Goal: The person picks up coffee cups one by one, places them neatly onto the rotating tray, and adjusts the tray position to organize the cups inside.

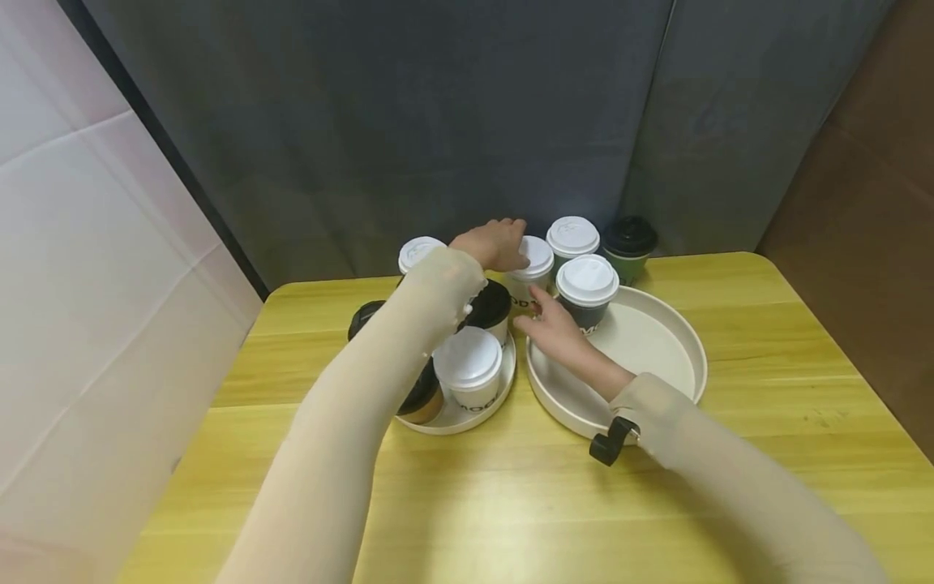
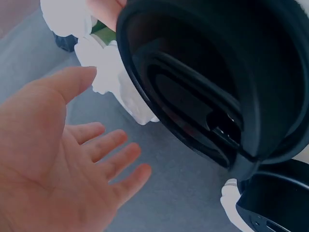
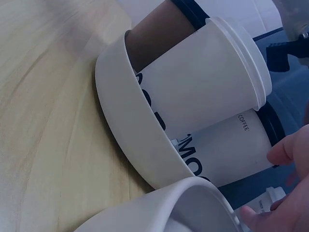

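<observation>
My left hand [image 1: 492, 243] reaches over the left tray to the left side of a white-lidded white cup [image 1: 536, 259] at the table's back. Its thumb and fingers are spread with nothing between them in the left wrist view, where a black lid [image 2: 193, 87] looms close. Low on that same cup's near side is my right hand [image 1: 558, 328], fingers extended, just left of a dark cup with a white lid [image 1: 586, 284] on the right tray. In the right wrist view its fingertips [image 3: 280, 152] overlap a white cup with a black lid [image 3: 231, 150].
The left round tray [image 1: 456, 426] carries several cups, among them a white-lidded white cup [image 1: 470, 365] and a brown one [image 1: 423, 410]. The larger right tray [image 1: 657, 349] stands beside it. Behind are green cups with a white lid [image 1: 572, 235] and a black lid [image 1: 629, 237], before a grey curtain [image 1: 438, 122].
</observation>
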The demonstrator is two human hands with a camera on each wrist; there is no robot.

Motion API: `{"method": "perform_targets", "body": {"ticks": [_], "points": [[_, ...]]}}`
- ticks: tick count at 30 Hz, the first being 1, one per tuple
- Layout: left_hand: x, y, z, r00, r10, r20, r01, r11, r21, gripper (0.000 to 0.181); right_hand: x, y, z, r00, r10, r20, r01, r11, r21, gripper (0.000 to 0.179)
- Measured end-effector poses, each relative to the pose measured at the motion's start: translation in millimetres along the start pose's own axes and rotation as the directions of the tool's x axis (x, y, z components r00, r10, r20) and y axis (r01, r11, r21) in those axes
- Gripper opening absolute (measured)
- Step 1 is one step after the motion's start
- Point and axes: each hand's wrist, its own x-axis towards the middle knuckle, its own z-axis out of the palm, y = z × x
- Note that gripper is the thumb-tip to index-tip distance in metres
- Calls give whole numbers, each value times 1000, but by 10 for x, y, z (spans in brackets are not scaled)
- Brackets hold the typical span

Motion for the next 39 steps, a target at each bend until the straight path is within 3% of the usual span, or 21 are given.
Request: {"method": "perform_targets", "body": {"ticks": [6,15,25,32,39], "points": [[39,-6,20,998,-33,45,36,998,-53,77,-6,20,7,1000,9,-7,-9,1000,-2,79],[69,59,74,996,-13,88,19,997,-71,80,1,21,12,1000,8,-11,-8,1000,-12,80],[27,96,117,998,44,40,-45,999,13,77,-3,33,11,999,-16,-32,15,1000,-16,79],[56,80,179,995,100,-9,-100,994,-38,71,-18,36,10,1000,-3,-19,3,1000,-12,79],[83,87,211,993,122,-10,-122,992,-29,81,-7,59,22,1000,-8,-20,8,1000,1,79]]}}
